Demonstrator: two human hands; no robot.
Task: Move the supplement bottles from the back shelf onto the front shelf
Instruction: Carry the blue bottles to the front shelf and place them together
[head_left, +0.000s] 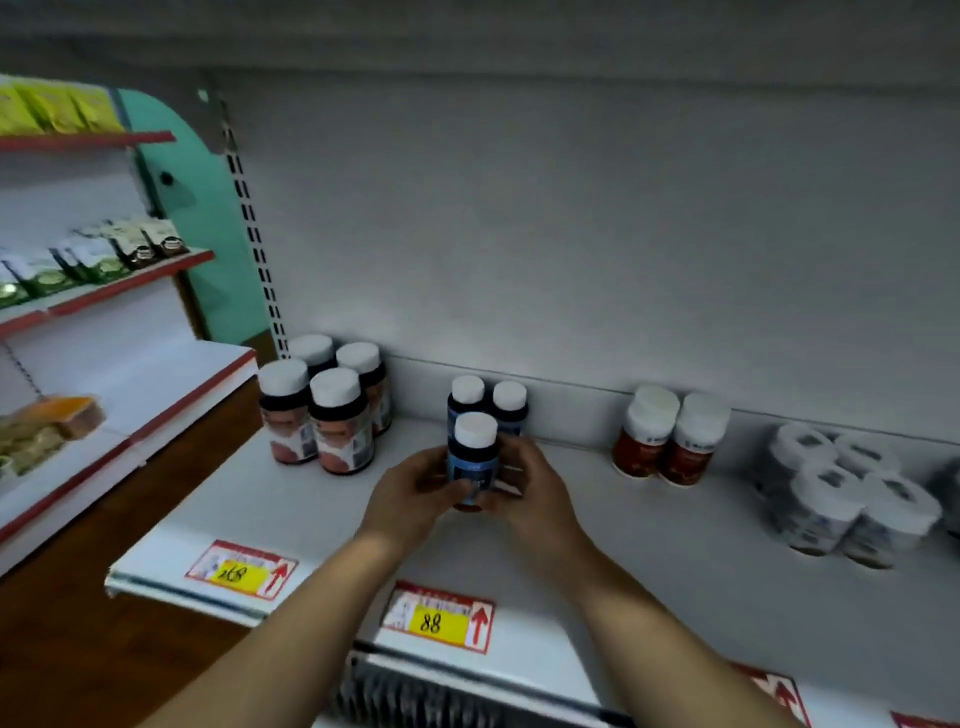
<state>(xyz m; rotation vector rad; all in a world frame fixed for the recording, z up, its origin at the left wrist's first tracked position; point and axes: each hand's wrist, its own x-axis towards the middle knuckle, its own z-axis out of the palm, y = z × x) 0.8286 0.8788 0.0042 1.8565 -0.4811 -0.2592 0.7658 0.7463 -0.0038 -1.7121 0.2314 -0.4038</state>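
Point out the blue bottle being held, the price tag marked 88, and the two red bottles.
blue bottle (474, 457), head view, on its dark shoulder below the white cap.
price tag marked 88 (431, 621), head view, on its yellow patch.
two red bottles (688, 460), head view, on the right one's red label.

Matt shelf (649, 545) — glossy bottle (471, 460).

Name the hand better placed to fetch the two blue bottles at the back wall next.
Right, probably. The right hand sits directly beneath the two blue bottles; the left hand lies farther away.
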